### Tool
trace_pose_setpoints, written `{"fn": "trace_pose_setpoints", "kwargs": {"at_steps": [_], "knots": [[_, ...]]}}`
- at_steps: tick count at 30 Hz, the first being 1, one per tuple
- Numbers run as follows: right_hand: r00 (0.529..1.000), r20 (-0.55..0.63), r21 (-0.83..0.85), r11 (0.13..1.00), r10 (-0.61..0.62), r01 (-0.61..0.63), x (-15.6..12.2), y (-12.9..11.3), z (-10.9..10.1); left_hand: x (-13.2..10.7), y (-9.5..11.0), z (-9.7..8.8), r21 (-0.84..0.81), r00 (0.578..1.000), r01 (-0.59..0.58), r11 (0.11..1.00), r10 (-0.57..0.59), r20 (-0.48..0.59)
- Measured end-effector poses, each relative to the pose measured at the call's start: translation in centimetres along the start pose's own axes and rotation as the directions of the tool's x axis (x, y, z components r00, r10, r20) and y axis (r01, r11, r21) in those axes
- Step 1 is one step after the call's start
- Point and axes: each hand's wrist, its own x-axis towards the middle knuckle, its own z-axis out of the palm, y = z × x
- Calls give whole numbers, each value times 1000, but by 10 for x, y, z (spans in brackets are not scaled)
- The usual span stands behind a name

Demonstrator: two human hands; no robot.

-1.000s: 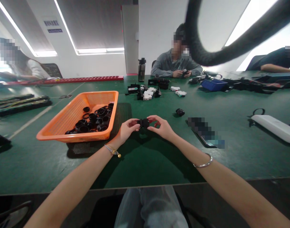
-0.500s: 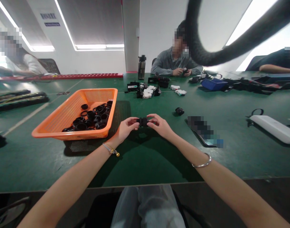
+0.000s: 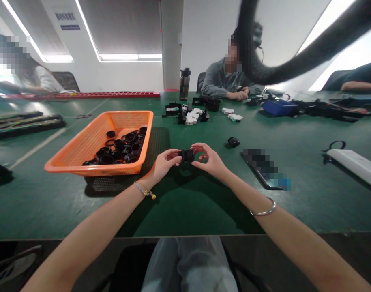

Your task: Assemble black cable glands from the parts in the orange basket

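A small black round part is held just above the green table, pinched from both sides. My left hand grips its left end with thumb and fingertips. My right hand holds the right end, fingers curled around it. To the left stands an orange mesh basket with several black ring-shaped parts heaped in its near right corner. Another black part lies alone on the table to the right of my hands.
A blurred flat object lies right of my hands, a white device further right. Black and white pieces, a bottle and a blue bin sit farther back. Other people sit across and at both sides.
Both hands keep their hold on the black part; my right fingers have shifted around it slightly. The view has turned a little, nothing else has moved.
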Motion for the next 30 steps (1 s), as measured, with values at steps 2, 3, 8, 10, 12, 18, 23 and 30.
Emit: {"fn": "trace_pose_setpoints", "kwargs": {"at_steps": [2,3,8,10,12,18,23,30], "knots": [[1000,4,-15,1000,-5,5,0,-2,-1,0,0,0,-9,1000,1,1000,-1,1],[1000,7,-19,1000,-4,4,0,-3,-1,0,0,0,-13,1000,2,1000,-2,3],[1000,11,-20,1000,22,-22,0,-4,-1,0,0,-1,-31,1000,1,1000,0,10],[999,7,-15,999,31,-31,0,-4,-1,0,0,-1,-25,1000,2,1000,-1,8],[999,4,-11,999,42,-42,0,-4,0,0,0,0,-18,1000,3,1000,-3,6],[997,-14,-7,998,69,-70,1,-3,1,-1,2,1,-10,1000,-6,1000,6,1],[993,-34,-25,993,116,-117,1,-1,2,-2,4,2,1,1000,-6,1000,6,4],[989,-38,10,990,140,-139,2,1,4,-3,3,3,-18,1000,-7,1000,7,5]]}}
